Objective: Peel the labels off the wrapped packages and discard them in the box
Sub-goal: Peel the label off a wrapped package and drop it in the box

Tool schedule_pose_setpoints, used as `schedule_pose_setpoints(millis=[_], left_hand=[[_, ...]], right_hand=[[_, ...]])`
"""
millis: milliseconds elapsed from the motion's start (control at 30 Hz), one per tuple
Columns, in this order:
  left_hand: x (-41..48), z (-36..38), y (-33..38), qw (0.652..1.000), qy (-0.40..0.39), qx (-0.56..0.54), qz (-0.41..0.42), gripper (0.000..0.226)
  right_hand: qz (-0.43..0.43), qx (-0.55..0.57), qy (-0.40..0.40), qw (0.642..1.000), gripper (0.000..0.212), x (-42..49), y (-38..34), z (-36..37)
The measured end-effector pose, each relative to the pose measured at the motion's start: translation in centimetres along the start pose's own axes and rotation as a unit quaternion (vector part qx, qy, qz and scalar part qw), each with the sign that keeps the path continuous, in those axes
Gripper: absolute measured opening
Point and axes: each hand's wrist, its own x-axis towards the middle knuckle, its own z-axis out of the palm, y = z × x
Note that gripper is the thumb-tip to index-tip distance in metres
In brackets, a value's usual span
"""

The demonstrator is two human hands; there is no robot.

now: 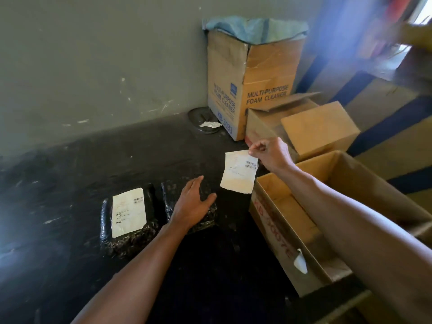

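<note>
Right hand [271,153] pinching peeled label [238,173] by a corner, short of open box [275,220]; left hand [191,204] spread flat on bare package [205,220]. Likely to cling to fingers or flutter onto worktop [70,174] if released early. Labelled package [127,218] not yet peeled.

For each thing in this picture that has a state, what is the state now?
Right hand: pinching the peeled label by its top corner.
Peeled label: off its package, hanging in the air.
Left hand: flat on the right package.
Right package: no label seen.
Left package: label still on.
Near box: open.
Tall box: open, lined with a bag.
</note>
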Motion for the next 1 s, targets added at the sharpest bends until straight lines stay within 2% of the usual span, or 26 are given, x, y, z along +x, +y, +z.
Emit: schedule_pose_setpoints(millis=[100,267,433,567,767,1000], left_hand=[[-0.1,1.9,2.7,0.999,-0.018,-0.005,0.035,0.076],[-0.6,5.6,7.3,0.993,-0.054,-0.003,0.101,0.078],[-0.7,8.6,11.0,0.980,-0.061,0.023,0.191,0.077],[-0.4,10.7,12.7,0.954,-0.060,0.126,0.265,0.083],[-0.6,12.8,12.1,0.929,-0.098,0.221,0.279,0.093],[-0.8,13.4,11.7,0.929,-0.080,0.218,0.287,0.089]], right_hand=[[0.050,0.028,0.037,0.998,0.028,-1.0,1.9,-2.9],[0.066,0.031,0.102,0.992,0.008,-3.0,4.5,-7.9],[0.104,0.026,0.159,0.981,0.009,-5.4,7.3,-11.6],[0.124,-0.020,0.169,0.978,0.011,-7.3,9.6,-12.7],[0.164,-0.007,0.135,0.977,0.013,-9.9,12.9,-11.1],[0.196,-0.023,0.108,0.974,0.014,-11.5,14.6,-8.9]])
